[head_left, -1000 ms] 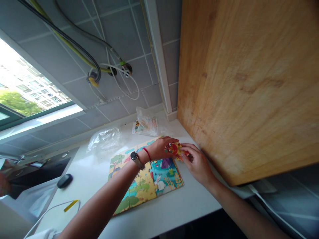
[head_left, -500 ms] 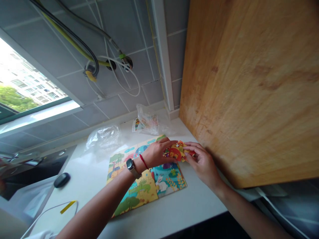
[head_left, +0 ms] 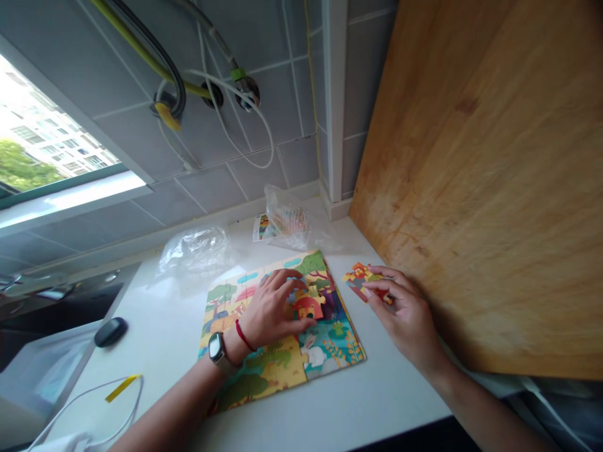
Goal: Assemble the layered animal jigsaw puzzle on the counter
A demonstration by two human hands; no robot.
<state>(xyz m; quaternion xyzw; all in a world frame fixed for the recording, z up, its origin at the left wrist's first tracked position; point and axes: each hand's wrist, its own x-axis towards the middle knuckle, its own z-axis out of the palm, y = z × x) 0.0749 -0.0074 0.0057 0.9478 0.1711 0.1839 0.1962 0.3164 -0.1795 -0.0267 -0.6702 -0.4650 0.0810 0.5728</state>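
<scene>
A colourful jigsaw puzzle (head_left: 277,367) with animals and trees lies on the white counter, many of its pieces joined. Over its middle my left hand (head_left: 271,311) is spread, thumb and fingers apart. Between the thumb and fingertips lies an orange-red puzzle piece (head_left: 308,307) with an animal face, on top of the picture; whether the fingers touch it I cannot tell. To the right of the puzzle, my right hand (head_left: 400,304) pinches several puzzle pieces (head_left: 360,277) above the counter. Part of the puzzle is hidden under my left hand and wrist.
Behind the puzzle are a clear plastic bag (head_left: 287,220) with a printed card and another crumpled bag (head_left: 195,251). A black computer mouse (head_left: 110,331) sits left, near a white cable. A wooden panel (head_left: 471,188) stands close on the right.
My hands have moved apart. The left has gone left over the puzzle, where an orange-red piece now lies; the right has drawn right with several pieces. The view has shifted slightly.
</scene>
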